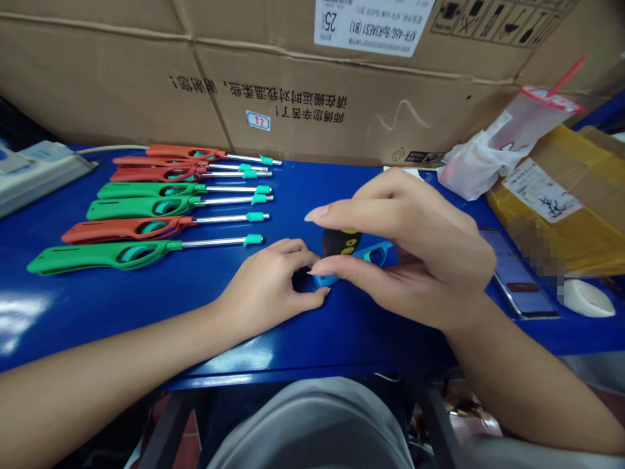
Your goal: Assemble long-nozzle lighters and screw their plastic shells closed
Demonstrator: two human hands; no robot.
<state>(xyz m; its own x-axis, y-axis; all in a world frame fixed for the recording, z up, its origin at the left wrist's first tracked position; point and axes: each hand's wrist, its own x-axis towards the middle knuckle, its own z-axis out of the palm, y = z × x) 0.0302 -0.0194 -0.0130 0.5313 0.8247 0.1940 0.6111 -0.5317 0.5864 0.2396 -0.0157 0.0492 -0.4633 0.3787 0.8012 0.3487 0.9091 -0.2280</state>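
Seven orange and green lighters (124, 207) lie in a row to the left of the blue lighter (326, 281), metal stems aimed rightward. Beyond the blue lighter stands a carton (288, 71), its print upside down to you: "师傅您辛苦了!请在搬运时对我温柔些,谢谢您!" Its white label (374, 23) carries "KFR-46G/BpR3AES1 (B1)" and a large "25"; the finer lines are too small to read.

Your left hand (271, 277) reaches in from the left of the blue lighter, thumb and forefinger closed about its near-left end. The blue lighter slants from those fingertips, its long axis running away and to the right beneath your right hand (420, 241), which hides its far end. Over it, your right thumb and forefinger pinch a black-and-yellow handle (342, 241) whose working end does not show.

To the right of the blue lighter, past your right hand, lie a phone (520, 277) with its screen lit and a yellow-taped parcel (590, 195), the marks on the parcel's label (541, 190) unreadable from here.
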